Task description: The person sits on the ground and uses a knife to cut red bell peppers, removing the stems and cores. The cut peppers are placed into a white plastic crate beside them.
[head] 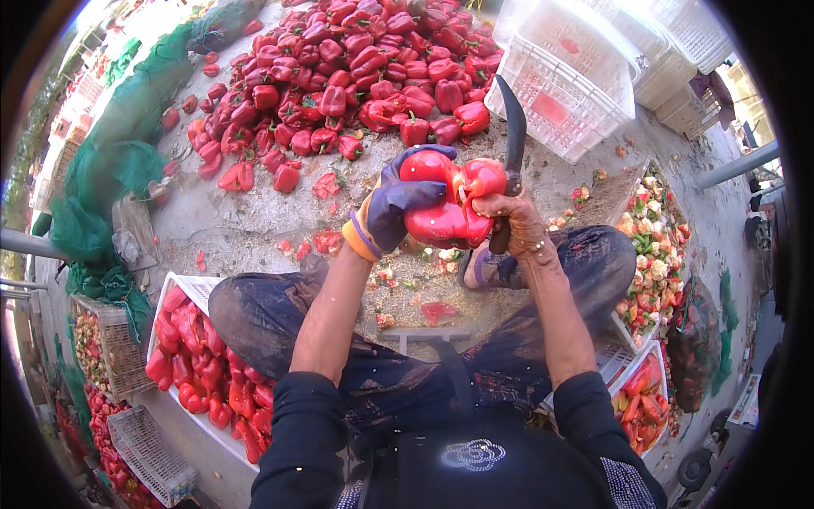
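Note:
A red bell pepper [439,219] is held up between my hands, above the floor in front of my legs. My left hand [391,203], in a dark purple work glove with an orange cuff, grips it from the left side. Bare, my right hand [526,223] is closed around the handle of a curved knife [514,127], its dark blade pointing up and away from me. My right thumb presses on the pepper near its middle, where a small pale spot shows. No stem is visible on this pepper.
A large heap of red bell peppers [356,70] lies ahead. White plastic crates [566,95] stand at far right. Beside my left leg is a crate of opened peppers [210,375]; at right, a crate of pepper cores [648,254]. Green netting [121,140] runs along the left. Seeds litter the floor.

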`<state>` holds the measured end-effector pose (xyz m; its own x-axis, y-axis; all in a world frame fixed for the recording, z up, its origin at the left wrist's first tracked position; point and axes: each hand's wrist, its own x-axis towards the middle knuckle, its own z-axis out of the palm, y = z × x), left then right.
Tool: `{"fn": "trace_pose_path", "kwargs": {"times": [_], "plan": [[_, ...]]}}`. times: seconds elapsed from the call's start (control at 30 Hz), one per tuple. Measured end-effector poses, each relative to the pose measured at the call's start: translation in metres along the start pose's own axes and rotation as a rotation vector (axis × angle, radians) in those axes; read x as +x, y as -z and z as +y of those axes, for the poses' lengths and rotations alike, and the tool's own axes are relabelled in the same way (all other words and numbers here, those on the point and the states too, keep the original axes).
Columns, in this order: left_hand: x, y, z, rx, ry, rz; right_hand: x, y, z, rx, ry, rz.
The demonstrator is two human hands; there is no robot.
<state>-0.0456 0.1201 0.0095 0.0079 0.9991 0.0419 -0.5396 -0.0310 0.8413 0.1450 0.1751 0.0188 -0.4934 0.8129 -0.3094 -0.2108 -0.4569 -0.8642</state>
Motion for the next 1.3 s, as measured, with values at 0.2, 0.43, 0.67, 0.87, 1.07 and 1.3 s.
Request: {"fn": "trace_pose_path", "kwargs": {"times": [0.2, 0.43, 0.67, 0.87, 1.07, 1.3], "plan": [[-0.081, -0.025, -0.034, -0.498, -0.131, -0.001, -0.014, 0.042, 0.110, -0.578, 0.395, 0.020], [-0.095, -0.020, -0.021, -0.531, -0.161, 0.062, -0.059, -0.018, 0.010, -0.041, 0.051, -0.157], [-0.093, -0.008, -0.014, 0.318, -0.501, 0.244, -0.076, 0.000, 0.033, -0.084, -0.080, 0.003], [-0.117, -0.036, -0.034, 0.479, -0.481, 0.196, -0.070, -0.029, 0.054, -0.133, -0.215, -0.082], [-0.131, -0.042, -0.052, 0.273, -0.474, 0.263, -0.046, 0.010, 0.098, -0.434, 0.095, -0.475], [-0.129, -0.012, -0.073, 0.647, -0.543, 0.511, -0.082, -0.033, 0.116, 0.307, -0.183, 0.120]]}}
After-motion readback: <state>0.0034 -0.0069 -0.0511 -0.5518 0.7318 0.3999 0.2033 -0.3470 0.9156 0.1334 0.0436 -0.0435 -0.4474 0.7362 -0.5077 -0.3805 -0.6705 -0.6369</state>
